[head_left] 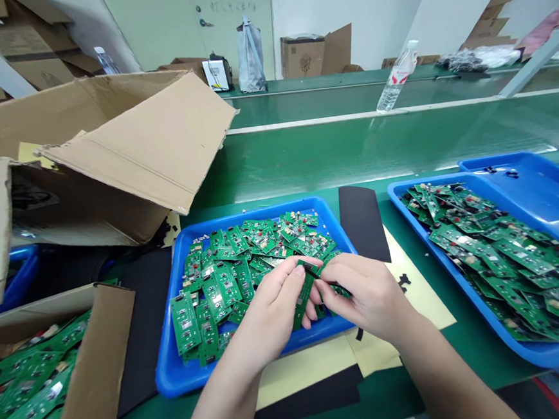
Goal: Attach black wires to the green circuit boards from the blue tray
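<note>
- Left hand (272,307) and right hand (366,296) both grip a green circuit board (304,296)
- Directly below, a blue tray (170,366) holds loose boards (221,272)
- Right, another full blue tray (537,354) sits on the green bench (446,358)
- Left, an open cardboard box (108,126)

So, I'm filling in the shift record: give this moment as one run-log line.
left hand: pinching green circuit board | right hand: beside board, grip unclear | below: blue tray of boards

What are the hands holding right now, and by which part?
The left hand pinches a green circuit board near its upper end; what the right hand grips is hidden behind its fingers.
</note>
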A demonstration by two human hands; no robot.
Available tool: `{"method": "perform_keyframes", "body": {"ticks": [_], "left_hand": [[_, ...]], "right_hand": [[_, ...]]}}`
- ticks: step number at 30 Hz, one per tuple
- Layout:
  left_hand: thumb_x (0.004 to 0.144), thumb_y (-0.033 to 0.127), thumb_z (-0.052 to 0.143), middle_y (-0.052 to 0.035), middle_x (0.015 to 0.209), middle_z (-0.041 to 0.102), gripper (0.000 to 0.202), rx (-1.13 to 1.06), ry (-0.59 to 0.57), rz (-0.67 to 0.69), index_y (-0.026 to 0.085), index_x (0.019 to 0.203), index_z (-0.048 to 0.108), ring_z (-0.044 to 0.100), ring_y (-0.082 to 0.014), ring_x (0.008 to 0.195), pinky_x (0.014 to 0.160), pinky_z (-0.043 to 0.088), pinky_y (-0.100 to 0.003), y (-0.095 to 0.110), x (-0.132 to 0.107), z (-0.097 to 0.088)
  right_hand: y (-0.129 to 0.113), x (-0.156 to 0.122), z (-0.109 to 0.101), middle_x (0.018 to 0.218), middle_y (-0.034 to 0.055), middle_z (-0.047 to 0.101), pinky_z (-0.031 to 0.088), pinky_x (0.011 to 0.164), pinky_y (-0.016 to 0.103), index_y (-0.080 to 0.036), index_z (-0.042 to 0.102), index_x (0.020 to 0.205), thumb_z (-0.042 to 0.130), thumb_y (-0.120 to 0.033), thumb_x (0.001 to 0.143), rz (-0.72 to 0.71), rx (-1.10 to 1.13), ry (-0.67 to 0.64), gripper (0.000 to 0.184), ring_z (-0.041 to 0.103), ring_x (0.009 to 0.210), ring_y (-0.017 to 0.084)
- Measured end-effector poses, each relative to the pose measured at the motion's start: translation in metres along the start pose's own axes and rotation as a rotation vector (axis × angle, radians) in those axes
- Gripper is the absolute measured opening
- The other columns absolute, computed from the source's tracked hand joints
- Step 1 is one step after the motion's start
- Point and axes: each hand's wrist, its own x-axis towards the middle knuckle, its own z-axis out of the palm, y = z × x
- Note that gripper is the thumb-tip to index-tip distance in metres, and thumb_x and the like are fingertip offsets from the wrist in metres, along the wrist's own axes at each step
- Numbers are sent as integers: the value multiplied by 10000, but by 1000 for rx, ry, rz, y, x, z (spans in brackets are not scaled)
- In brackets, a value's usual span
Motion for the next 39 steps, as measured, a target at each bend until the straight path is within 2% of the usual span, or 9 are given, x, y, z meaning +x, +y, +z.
{"method": "perform_keyframes", "body": {"ticks": [8, 15, 21, 28, 39], "left_hand": [[848, 214, 377, 28, 607, 495, 311, -6, 9, -37, 134, 1074, 575, 502, -108, 533, 504, 431, -218, 1, 1, 1], [845, 243, 394, 32, 602, 491, 302, 5, 21, -46, 132, 1056, 579, 492, -106, 516, 494, 420, -218, -1, 1, 4], [820, 258, 415, 22, 684, 530, 324, -31, 136, -23, 166, 1094, 560, 487, -105, 536, 490, 429, -226, -4, 3, 4], [807, 219, 395, 36, 577, 489, 340, -7, 43, -41, 132, 1079, 580, 488, -110, 510, 478, 419, -218, -3, 2, 5], [836, 277, 422, 34, 558, 480, 324, -26, 45, -17, 125, 1068, 589, 483, -107, 493, 453, 414, -206, -5, 3, 5]], "right_hand": [[-2, 1, 0, 592, 27, 578, 444, 511, 249, -179, 525, 665, 456, -83, 852, -38, -7, 17, 221, 531, 537, 127], [-2, 1, 0, 577, 17, 567, 443, 507, 250, -195, 501, 637, 459, -75, 831, -52, -20, 42, 232, 530, 537, 129], [-4, 2, 0, 556, 13, 541, 413, 471, 246, -198, 495, 610, 453, -63, 813, -67, -18, 34, 248, 507, 511, 129], [-2, 1, 1, 616, 33, 612, 453, 527, 254, -184, 516, 684, 462, -102, 851, -6, 30, 33, 193, 559, 554, 132], [-1, 0, 1, 596, 20, 597, 445, 520, 249, -185, 512, 686, 449, -109, 854, 26, 19, 8, 194, 538, 535, 124]]}}
